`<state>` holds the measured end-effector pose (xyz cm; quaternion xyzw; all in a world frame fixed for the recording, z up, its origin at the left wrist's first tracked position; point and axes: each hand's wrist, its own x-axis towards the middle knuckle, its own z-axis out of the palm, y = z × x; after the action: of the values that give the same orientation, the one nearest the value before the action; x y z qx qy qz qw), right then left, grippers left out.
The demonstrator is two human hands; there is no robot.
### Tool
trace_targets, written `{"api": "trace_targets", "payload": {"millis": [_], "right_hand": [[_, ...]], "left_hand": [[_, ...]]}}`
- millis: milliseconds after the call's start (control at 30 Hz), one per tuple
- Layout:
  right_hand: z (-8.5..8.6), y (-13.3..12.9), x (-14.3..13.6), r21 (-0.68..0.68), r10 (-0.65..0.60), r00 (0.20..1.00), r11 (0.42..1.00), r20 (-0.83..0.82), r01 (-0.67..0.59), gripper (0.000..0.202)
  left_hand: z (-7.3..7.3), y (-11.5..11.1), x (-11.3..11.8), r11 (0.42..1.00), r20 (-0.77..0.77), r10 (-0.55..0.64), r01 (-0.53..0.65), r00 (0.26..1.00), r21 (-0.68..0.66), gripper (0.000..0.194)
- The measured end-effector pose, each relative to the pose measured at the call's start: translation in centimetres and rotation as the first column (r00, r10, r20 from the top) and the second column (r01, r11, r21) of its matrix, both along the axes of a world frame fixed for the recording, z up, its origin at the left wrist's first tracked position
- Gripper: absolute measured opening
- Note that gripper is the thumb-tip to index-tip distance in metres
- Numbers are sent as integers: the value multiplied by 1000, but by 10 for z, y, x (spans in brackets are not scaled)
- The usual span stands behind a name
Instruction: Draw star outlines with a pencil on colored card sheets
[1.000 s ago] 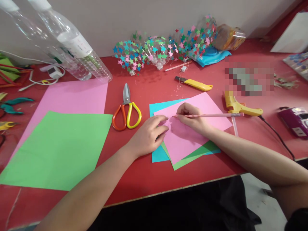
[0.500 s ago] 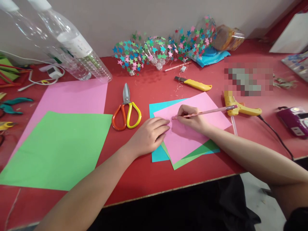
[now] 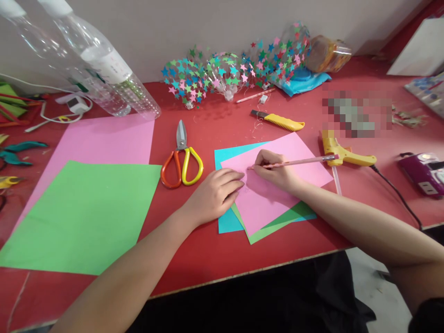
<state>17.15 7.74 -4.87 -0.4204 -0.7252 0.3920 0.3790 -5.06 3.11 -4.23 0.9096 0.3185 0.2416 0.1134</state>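
My right hand is closed round a pink pencil, its tip at the surface of a pink sheet of paper. Faint pencil marks show near the tip. Flat on the left edge of that sheet lies my left hand, fingers stretched out and holding nothing. Under the pink sheet stick out a green sheet and a blue sheet. Scissors with one red and one yellow handle lie just left of the papers, blades pointing away from me.
Larger green paper and pink paper lie at left, near plastic bottles. Star-covered clear ornaments stand by the wall. A yellow cutter, a corded glue gun and a purple socket block are beyond and right.
The pencil's tip has shifted very slightly and its eraser end has swung a little toward me and left. My left hand stays in place on the paper.
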Motion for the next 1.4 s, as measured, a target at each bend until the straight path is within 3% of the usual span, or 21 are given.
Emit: {"api": "trace_targets", "payload": {"millis": [1400], "right_hand": [[5,-1,2,-48,-38,995,998,92,42,23]], "left_hand": [[1,0,1,1000,10,6,-6,1000,-17,22]]}}
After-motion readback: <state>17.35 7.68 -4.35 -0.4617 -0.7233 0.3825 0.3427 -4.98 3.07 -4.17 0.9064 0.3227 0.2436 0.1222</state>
